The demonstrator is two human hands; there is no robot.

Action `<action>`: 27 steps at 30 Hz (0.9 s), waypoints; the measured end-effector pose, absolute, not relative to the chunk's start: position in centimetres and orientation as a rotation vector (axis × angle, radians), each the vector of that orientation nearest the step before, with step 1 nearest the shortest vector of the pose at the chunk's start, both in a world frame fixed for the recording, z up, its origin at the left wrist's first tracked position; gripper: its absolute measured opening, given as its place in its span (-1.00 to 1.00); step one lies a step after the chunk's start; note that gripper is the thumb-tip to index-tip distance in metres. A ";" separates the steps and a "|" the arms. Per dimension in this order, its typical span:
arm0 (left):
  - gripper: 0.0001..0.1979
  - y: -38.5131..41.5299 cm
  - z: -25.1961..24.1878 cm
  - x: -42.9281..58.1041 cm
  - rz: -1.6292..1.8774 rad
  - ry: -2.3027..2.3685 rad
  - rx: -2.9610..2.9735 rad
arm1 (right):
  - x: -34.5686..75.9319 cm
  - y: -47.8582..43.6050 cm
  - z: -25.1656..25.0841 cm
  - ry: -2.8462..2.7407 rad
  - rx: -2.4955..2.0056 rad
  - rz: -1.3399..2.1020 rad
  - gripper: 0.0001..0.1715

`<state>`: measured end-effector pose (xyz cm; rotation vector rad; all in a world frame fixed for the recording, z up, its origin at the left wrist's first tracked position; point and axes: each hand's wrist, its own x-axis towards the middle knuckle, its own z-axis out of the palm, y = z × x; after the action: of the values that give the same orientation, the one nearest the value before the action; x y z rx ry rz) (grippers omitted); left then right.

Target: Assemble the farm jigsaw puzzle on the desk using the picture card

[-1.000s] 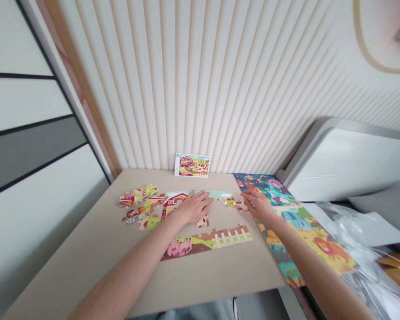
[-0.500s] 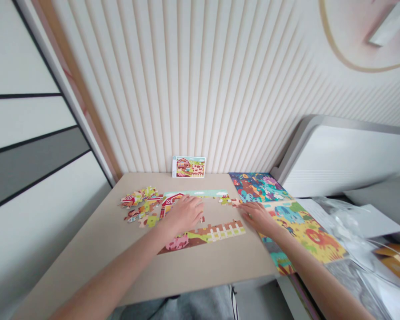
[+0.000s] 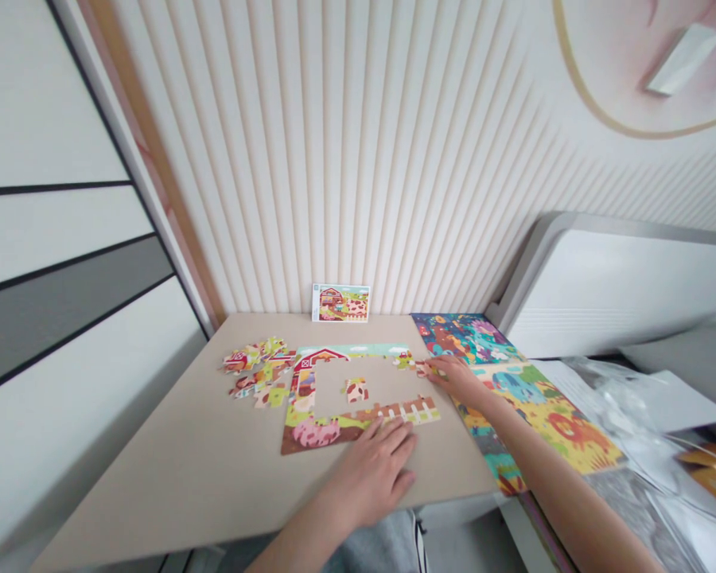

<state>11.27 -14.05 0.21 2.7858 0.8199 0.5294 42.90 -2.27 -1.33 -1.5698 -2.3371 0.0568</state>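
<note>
A farm jigsaw puzzle (image 3: pixel 313 434) lies partly joined on the table as a frame of pieces, with a red barn at upper left and a pink pig at lower left. My left hand (image 3: pixel 382 461) rests flat below the white-fence strip (image 3: pixel 414 411), fingers spread, fingertips at its lower edge. At the frame's upper right end, the fingers of my right hand (image 3: pixel 457 380) close on a small puzzle piece (image 3: pixel 421 368), which they partly cover. A cow-spotted piece (image 3: pixel 356 390) lies alone inside the frame.
Loose puzzle pieces (image 3: pixel 262 370) are heaped on the left of the table (image 3: pixel 215 469). A picture card (image 3: pixel 341 303) leans against the ribbed wall. Two colourful puzzles, a dark one (image 3: pixel 465 336) and a yellow one (image 3: pixel 549 418), lie on the right, beside plastic wrapping (image 3: pixel 624 414).
My left hand has moved from over the barn side down and right to the puzzle's lower edge, uncovering the cow-spotted piece. My right hand has shifted slightly up and left.
</note>
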 end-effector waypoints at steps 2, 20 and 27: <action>-0.51 -14.1 0.2 11.1 0.531 0.819 2.778 | 43.1 -2.4 -1.1 -2.327 -1.551 0.088 -0.57; -0.50 -14.1 -0.3 10.9 0.563 0.816 2.802 | 41.1 -4.9 -1.2 -2.231 -1.325 0.472 -0.59; -0.52 -14.2 -0.2 10.9 0.587 0.830 2.803 | 40.2 -5.4 -1.0 -2.245 -1.362 0.417 -0.59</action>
<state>10.91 -14.17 -0.18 2.8034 0.8297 0.5869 40.16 -5.38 -1.01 -1.3618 -2.2447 0.4167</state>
